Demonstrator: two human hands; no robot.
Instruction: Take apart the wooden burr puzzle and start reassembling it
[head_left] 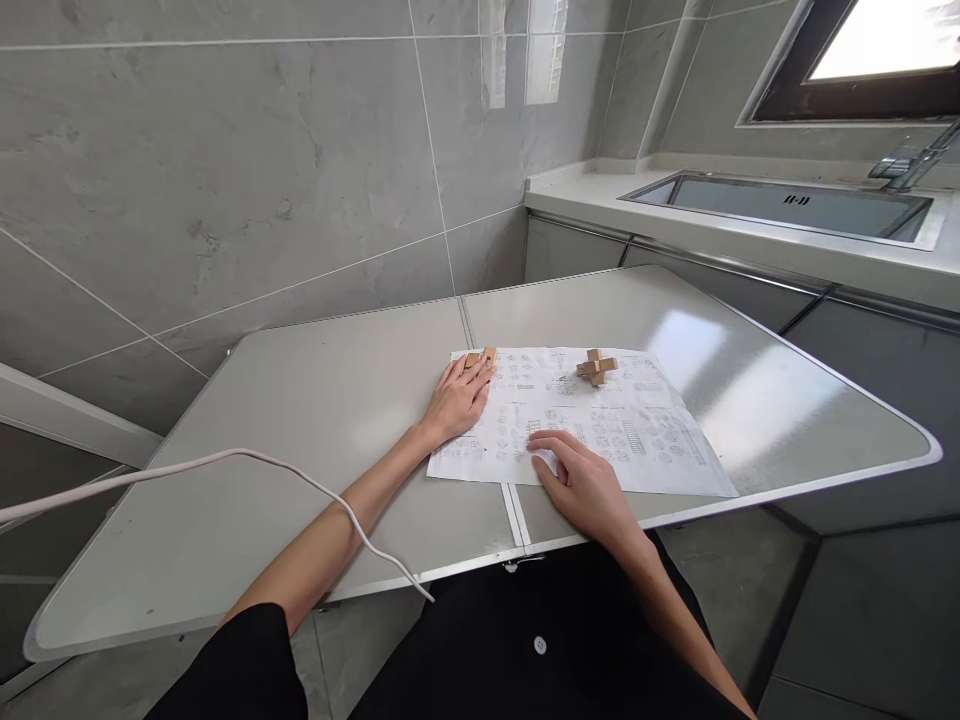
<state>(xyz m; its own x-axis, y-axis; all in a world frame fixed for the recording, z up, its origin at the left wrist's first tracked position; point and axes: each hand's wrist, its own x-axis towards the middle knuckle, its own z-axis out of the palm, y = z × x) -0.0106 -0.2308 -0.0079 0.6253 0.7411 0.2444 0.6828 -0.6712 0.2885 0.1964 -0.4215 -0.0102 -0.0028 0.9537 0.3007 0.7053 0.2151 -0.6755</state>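
Note:
A printed instruction sheet (517, 455), covered with small diagrams, lies on the folding table. Across its left side reaches my left hand (456, 402), palm down, its fingers stretched out and resting on small wooden blocks (490, 354) at the far left corner. The fingers partly cover these blocks, so their full shape is hidden. Near the sheet's front edge rests my right hand (583, 485), fingers loosely curved and thumb apart, with nothing in it. Farther back on the sheet stands a cross-shaped wooden burr puzzle (597, 367), touched by neither hand.
The folding table (330, 400) has a metal rim and a centre seam. A white cable (240, 452) crosses in front of my left forearm. Grey wall tiles (225, 150) rise behind. A counter with a sink (780, 205) and faucet (904, 165) stands at the right.

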